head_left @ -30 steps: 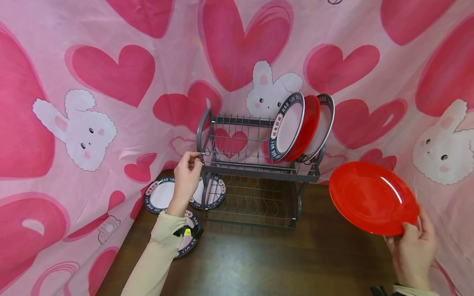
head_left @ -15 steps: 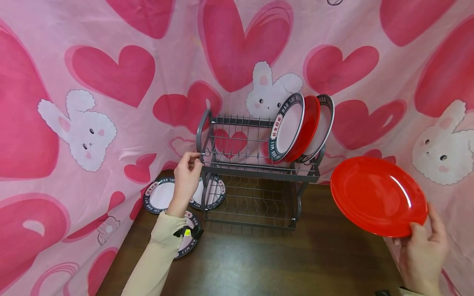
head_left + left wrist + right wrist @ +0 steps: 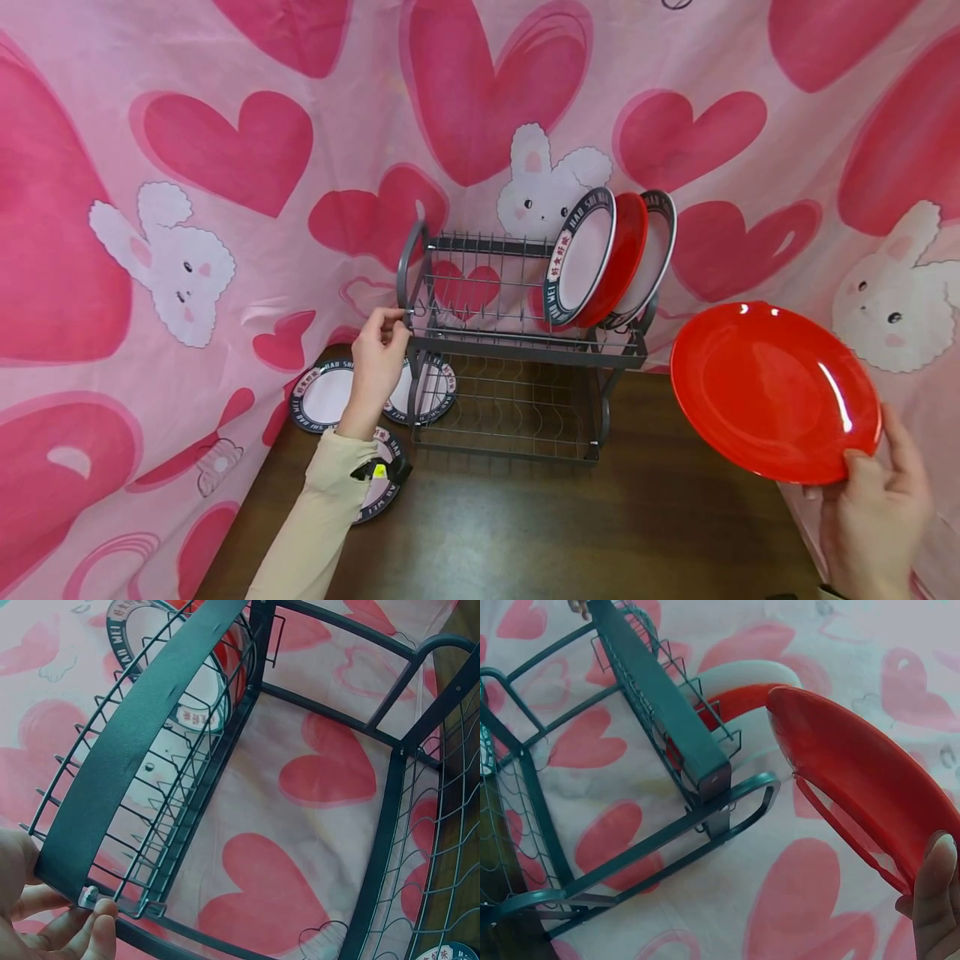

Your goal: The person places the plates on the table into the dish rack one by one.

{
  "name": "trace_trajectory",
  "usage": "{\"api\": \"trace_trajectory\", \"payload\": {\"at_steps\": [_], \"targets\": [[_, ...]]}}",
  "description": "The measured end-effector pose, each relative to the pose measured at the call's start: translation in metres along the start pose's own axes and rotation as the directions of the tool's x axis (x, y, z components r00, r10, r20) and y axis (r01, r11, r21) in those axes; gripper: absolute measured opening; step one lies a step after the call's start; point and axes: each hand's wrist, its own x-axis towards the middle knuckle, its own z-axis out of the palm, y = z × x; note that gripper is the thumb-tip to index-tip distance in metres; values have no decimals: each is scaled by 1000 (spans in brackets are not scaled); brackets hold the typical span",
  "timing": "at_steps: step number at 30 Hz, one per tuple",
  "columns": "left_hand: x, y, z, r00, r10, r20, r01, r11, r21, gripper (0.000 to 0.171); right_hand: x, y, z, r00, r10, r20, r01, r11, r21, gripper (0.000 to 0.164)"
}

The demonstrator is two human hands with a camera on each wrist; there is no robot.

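Note:
A two-tier dark metal dish rack [image 3: 525, 353] stands at the back of the table. My left hand [image 3: 381, 354] grips its upper left front corner with thumb and fingers, seen close in the left wrist view. Off the rack's right side, my right hand [image 3: 873, 508] holds a red plate [image 3: 772, 392] by its near right rim, in the air. In the right wrist view the thumb [image 3: 937, 874] presses that plate's edge. On the upper tier's right end stand a dark-rimmed white plate [image 3: 585, 262], a red plate [image 3: 628, 254] and another dark-rimmed plate [image 3: 660, 242].
Dark-rimmed white plates lie on the brown table [image 3: 637, 517] at the left: one plate [image 3: 326, 396] at the back, one plate [image 3: 420, 387] behind the rack's left leg, one plate [image 3: 382, 492] partly under my left wrist. A pink heart-patterned cloth [image 3: 247, 242] surrounds the table.
My right hand has carried the red plate a little to the right, and more of the plate's face is turned to the head view. The left hand and rack stay put.

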Motion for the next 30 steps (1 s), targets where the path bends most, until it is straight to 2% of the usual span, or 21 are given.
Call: {"api": "trace_trajectory", "payload": {"at_steps": [8, 13, 20, 30], "targets": [[1, -3, 1, 1000, 16, -8, -16, 1000, -3, 26, -8, -8, 3, 1000, -22, 7, 21, 992, 121, 58], [1, -3, 1, 1000, 17, -11, -17, 1000, -4, 26, -15, -17, 8, 999, -46, 18, 43, 992, 115, 56], [2, -2, 1, 1000, 20, -13, -20, 1000, -9, 26, -24, -29, 17, 993, -94, 78, 88, 993, 81, 57], [1, -1, 1, 1000, 16, -9, -16, 1000, -20, 25, -33, -40, 32, 989, -105, 107, 103, 994, 24, 59]]}}
